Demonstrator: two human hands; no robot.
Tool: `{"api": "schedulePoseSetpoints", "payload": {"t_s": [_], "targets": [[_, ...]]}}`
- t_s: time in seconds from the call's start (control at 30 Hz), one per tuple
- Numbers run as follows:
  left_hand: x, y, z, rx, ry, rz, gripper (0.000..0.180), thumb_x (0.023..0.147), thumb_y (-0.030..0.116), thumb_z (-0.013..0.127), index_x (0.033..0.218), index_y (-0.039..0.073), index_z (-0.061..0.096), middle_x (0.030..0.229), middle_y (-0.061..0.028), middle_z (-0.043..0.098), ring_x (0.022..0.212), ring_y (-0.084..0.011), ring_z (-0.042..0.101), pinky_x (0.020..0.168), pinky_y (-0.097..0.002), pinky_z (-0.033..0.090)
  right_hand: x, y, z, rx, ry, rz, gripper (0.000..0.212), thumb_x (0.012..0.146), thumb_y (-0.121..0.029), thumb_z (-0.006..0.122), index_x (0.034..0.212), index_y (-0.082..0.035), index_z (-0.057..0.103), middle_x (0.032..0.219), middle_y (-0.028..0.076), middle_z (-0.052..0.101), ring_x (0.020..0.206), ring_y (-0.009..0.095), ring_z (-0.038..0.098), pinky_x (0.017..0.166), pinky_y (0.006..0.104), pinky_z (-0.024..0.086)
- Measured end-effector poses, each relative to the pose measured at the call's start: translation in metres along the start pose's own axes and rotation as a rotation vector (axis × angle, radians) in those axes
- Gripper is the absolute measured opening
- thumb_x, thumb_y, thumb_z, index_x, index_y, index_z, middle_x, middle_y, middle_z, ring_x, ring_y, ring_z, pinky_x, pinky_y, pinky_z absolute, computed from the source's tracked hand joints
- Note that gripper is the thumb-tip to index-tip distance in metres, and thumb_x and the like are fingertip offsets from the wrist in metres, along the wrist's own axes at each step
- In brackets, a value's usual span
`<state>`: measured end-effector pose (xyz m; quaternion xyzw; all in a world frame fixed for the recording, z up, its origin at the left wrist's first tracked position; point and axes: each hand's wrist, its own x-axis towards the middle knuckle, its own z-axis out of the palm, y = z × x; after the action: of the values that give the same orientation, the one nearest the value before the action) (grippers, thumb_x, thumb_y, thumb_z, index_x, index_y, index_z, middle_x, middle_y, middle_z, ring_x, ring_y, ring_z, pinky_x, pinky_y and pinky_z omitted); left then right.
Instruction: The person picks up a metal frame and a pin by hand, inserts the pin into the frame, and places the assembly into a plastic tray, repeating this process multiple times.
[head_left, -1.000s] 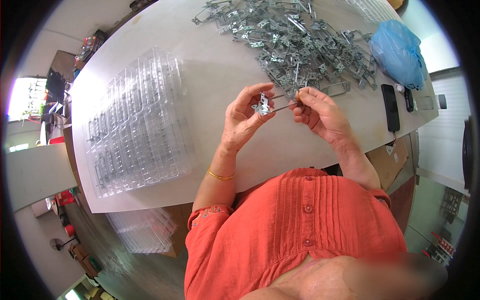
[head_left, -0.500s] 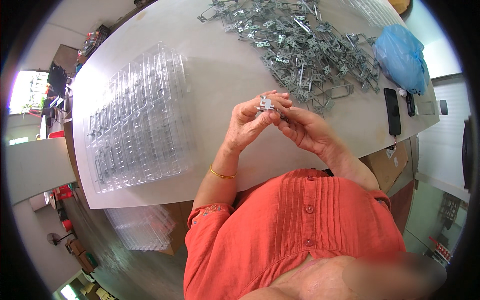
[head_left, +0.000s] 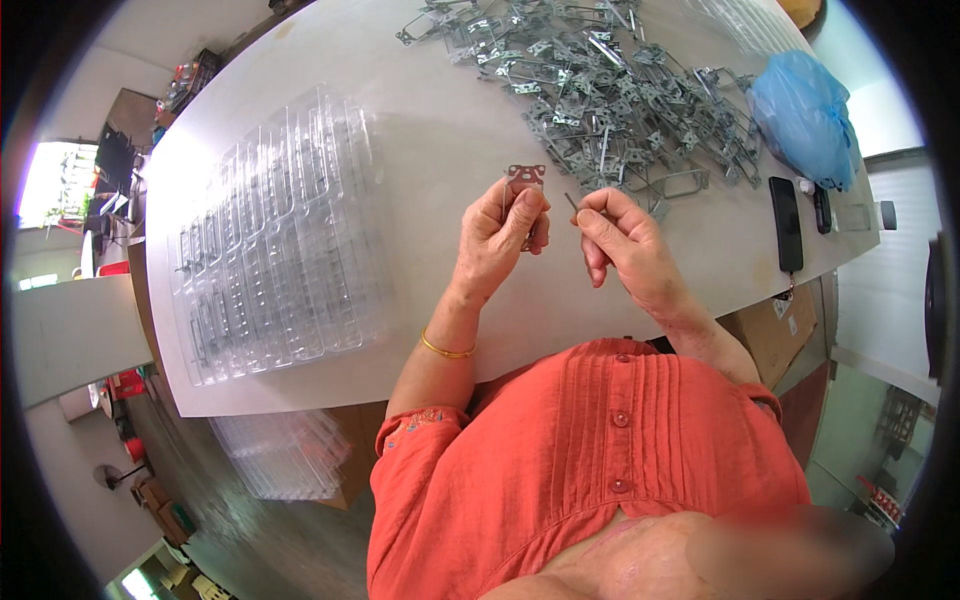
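My left hand [head_left: 488, 248] is closed around a flat metal bracket [head_left: 525, 174], whose holed upper end stands up past the fingers; its lower part is mostly covered. A short gap to the right, my right hand [head_left: 628, 243] pinches a thin dark metal rod [head_left: 571, 201], with one end poking out toward the bracket. The two hands are apart, above the table's near side. Just beyond them lies a tangled heap of silvery metal brackets [head_left: 610, 110] with wire-like arms.
Clear plastic blister trays [head_left: 275, 245] cover the left of the white table [head_left: 430, 130]. At the right lie a blue plastic bag [head_left: 803, 115], a black phone [head_left: 785, 222] and a clear bottle [head_left: 853, 217]. A cardboard box [head_left: 775, 335] stands below the right edge.
My hands were together around a metal piece. Now they have parted, the left keeping the bracket, turned to show its holed end, and the right holding the thin rod.
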<state>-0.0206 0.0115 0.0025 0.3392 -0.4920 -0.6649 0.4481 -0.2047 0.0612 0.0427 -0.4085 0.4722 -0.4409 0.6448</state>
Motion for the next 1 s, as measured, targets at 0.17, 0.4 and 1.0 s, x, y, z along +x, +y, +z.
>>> {"api": "schedulePoseSetpoints", "payload": {"t_s": [0.17,0.4,1.0], "targets": [[0.0,0.002,0.003,0.258,-0.031,0.035,0.031,0.104,0.031,0.054,0.097,0.002,0.064,0.064,0.0007,0.055,0.057,-0.0063,0.048,0.051,-0.0225,0.038,0.001,-0.009,0.001,-0.056,0.02,-0.088,0.016,0.103,-0.021,0.054,0.101,-0.005,0.056,0.066,-0.003,0.051,0.055,0.004,0.046,0.049,0.0211,0.041],[0.0,0.0,0.002,0.407,-0.037,0.036,0.032,0.105,0.03,0.053,0.096,0.002,0.066,0.062,0.0026,0.052,0.056,-0.0059,0.046,0.051,-0.0236,0.038,0.003,-0.01,0.0,-0.111,0.059,-0.096,0.014,0.103,-0.018,0.054,0.102,-0.004,0.056,0.066,-0.003,0.051,0.055,0.003,0.045,0.048,0.0206,0.038],[0.005,-0.011,0.001,0.865,-0.046,0.479,0.018,0.098,0.017,0.061,0.087,0.002,0.061,0.064,-0.009,0.058,0.053,-0.0227,0.052,0.052,-0.0333,0.042,0.008,-0.015,-0.006,-0.164,0.037,-0.027,0.026,0.104,-0.021,0.053,0.117,0.001,0.053,0.069,-0.001,0.055,0.058,0.006,0.05,0.053,0.0227,0.043]]}}
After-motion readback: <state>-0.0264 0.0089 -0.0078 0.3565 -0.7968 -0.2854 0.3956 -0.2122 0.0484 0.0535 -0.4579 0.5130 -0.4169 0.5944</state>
